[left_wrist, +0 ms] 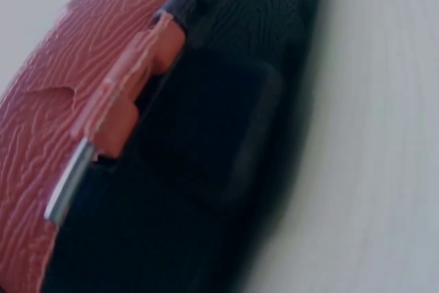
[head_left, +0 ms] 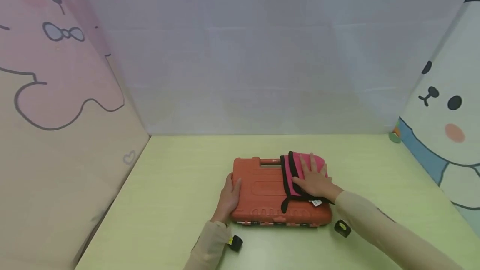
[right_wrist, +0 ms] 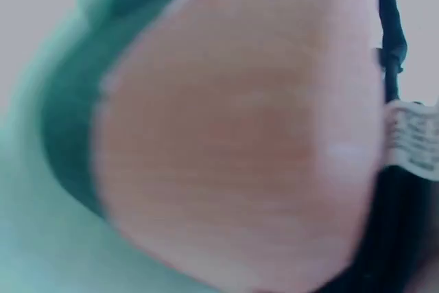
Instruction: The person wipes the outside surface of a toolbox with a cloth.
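"Where is the rectangular orange-red plastic case (head_left: 262, 184)?"
"Flat on the pale yellow-green table (head_left: 168, 178), with a bright pink, black-trimmed fabric pouch (head_left: 289, 178) across its right part."
"And the hands?"
"The right hand (head_left: 316, 182) rests on the pouch, fingers spread wide, gripping nothing. The left hand (head_left: 228, 199) touches the case's left edge, fingers fairly straight, thumb apart."

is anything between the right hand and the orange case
Yes, the pink pouch does: it lies on the right part of the orange case, beneath the spread right hand. Nothing visible stands between the left hand and the case's left edge.
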A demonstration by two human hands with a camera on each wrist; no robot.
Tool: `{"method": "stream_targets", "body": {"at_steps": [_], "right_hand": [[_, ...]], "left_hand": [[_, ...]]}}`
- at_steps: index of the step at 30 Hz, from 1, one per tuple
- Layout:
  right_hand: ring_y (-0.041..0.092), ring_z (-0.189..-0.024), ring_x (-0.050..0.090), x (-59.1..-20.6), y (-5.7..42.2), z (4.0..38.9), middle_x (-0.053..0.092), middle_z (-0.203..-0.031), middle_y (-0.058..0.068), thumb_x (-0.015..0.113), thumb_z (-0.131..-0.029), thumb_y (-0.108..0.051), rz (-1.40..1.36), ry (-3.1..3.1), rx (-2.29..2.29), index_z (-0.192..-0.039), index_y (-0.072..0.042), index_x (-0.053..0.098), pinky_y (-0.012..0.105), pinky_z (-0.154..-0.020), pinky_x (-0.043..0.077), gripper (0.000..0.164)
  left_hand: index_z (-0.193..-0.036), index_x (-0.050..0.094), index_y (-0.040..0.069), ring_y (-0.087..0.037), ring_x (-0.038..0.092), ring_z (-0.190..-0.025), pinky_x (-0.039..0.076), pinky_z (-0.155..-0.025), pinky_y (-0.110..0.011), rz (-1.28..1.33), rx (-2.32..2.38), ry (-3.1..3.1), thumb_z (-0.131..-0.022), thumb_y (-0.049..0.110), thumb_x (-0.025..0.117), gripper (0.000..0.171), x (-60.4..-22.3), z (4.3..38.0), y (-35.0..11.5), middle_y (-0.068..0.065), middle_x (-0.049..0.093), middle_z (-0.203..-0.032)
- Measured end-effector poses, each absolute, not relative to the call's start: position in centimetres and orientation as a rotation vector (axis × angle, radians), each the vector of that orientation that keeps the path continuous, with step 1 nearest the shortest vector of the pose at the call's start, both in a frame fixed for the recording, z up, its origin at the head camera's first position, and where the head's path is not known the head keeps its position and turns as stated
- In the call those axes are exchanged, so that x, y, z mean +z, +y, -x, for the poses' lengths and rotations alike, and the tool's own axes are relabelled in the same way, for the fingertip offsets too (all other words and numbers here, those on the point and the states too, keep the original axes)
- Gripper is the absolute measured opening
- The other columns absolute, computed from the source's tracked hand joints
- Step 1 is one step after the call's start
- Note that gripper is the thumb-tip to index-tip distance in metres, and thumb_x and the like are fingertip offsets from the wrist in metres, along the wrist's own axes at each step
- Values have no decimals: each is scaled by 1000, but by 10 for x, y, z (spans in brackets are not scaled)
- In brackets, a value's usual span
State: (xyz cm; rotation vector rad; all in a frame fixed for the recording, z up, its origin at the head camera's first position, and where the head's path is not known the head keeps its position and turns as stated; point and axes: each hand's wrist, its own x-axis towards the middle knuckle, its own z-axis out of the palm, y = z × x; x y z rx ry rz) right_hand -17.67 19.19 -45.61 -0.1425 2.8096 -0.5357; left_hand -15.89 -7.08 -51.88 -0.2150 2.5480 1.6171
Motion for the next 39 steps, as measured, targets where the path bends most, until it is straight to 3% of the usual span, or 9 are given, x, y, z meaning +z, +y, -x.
{"method": "stream_targets", "body": {"at_steps": [3,6,8,10,14,21,25,30,39], "right_hand": [[66,-123,13,-460,198,177,-9,-148,30,46,-90,-48,79,2850,-653,-146,1,0,71,-87,31,88],[61,-126,16,-464,203,177,-6,-147,33,43,-91,-52,-32,2844,-834,-144,6,-4,65,-93,32,91],[58,-128,18,-467,206,177,3,-145,37,39,-93,-49,-76,2825,-981,-142,11,-5,62,-99,29,89],[53,-124,31,-470,210,177,22,-138,41,37,-96,-43,-94,2814,-1086,-140,15,2,59,-100,30,81],[45,-105,49,-473,215,175,44,-117,41,37,-98,-31,-84,2820,-1108,-132,22,15,53,-91,39,67],[51,-116,43,-471,218,155,36,-126,46,32,-100,-28,-90,2807,-1011,-131,26,10,55,-98,35,66],[40,-99,51,-470,219,137,48,-113,36,32,-100,-31,-99,2790,-1001,-131,22,14,49,-87,42,64],[30,-90,49,-473,220,115,50,-102,25,34,-100,-30,-82,2806,-1027,-130,18,20,42,-79,42,58],[51,-113,46,-476,217,107,44,-121,42,28,-99,-12,-18,2923,-1055,-129,22,23,56,-94,38,46]], "left_hand": [[-145,21,4,-36,41,-126,33,-102,-53,227,1645,2522,-97,43,37,64,-519,158,-71,-22,38,-141],[-145,21,3,-36,43,-123,35,-100,-53,221,1670,2507,-95,47,40,69,-518,158,-71,-22,39,-140],[-144,21,2,-36,45,-121,36,-98,-52,212,1678,2510,-94,47,43,71,-517,158,-71,-23,40,-139],[-144,22,1,-36,45,-121,36,-99,-52,208,1673,2524,-94,45,44,70,-515,158,-72,-24,40,-139],[-143,22,-1,-38,42,-125,34,-101,-53,227,1664,2529,-95,40,44,67,-512,157,-72,-26,38,-140],[-143,23,-1,-40,37,-128,31,-103,-54,254,1667,2512,-97,37,42,63,-512,156,-70,-26,35,-142],[-143,23,0,-39,38,-128,32,-102,-54,255,1661,2505,-97,38,42,63,-513,156,-69,-25,35,-142],[-143,23,0,-40,37,-128,31,-102,-55,260,1670,2500,-97,38,42,63,-513,156,-69,-25,35,-142],[-144,23,0,-39,39,-127,32,-102,-54,226,1646,2525,-96,40,43,66,-514,158,-72,-25,37,-141]]}}
